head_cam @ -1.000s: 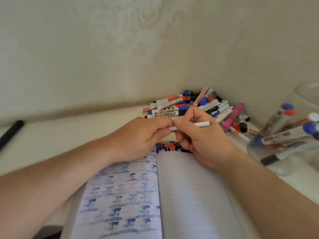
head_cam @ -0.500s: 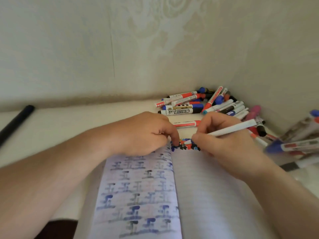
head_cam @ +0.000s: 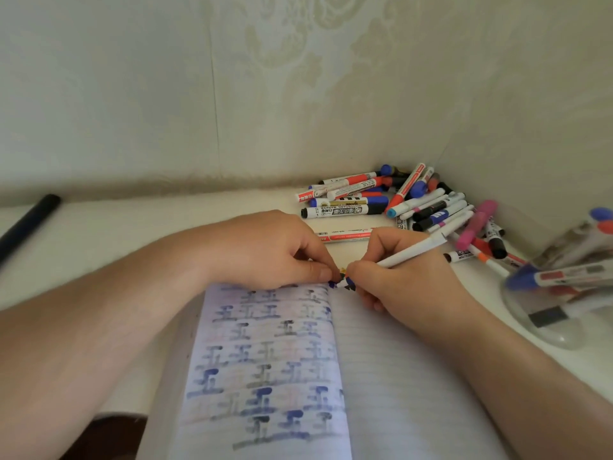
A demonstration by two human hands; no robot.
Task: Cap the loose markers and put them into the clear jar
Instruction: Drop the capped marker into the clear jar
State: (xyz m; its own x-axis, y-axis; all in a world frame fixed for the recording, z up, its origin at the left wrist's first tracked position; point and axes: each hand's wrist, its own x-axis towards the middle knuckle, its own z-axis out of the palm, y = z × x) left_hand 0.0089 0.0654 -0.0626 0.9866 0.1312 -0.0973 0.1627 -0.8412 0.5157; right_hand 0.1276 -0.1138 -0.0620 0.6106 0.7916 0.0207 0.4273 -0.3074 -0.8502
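My right hand [head_cam: 408, 290] grips a thin white marker [head_cam: 413, 250] like a pen, its tip down at a small heap of loose caps [head_cam: 345, 283] by the notebook's top edge. My left hand [head_cam: 275, 250] is curled beside it, thumb and forefinger pinching a small blue cap at the edge of that heap. Most of the caps are hidden by both hands. The clear jar [head_cam: 547, 330] stands at the right edge with several capped markers leaning in it. A pile of loose markers [head_cam: 421, 202] fills the far corner.
An open notebook [head_cam: 265, 360] with blue and black ink marks lies under my forearms. A red marker [head_cam: 345, 234] lies just beyond my hands. At the far left a black pen [head_cam: 28, 224] rests on the white table [head_cam: 132, 227]. Walls close the back and right.
Both hands came down from holding the white marker level between them to the cap heap. My left hand let go of the marker end and now pinches among the caps.
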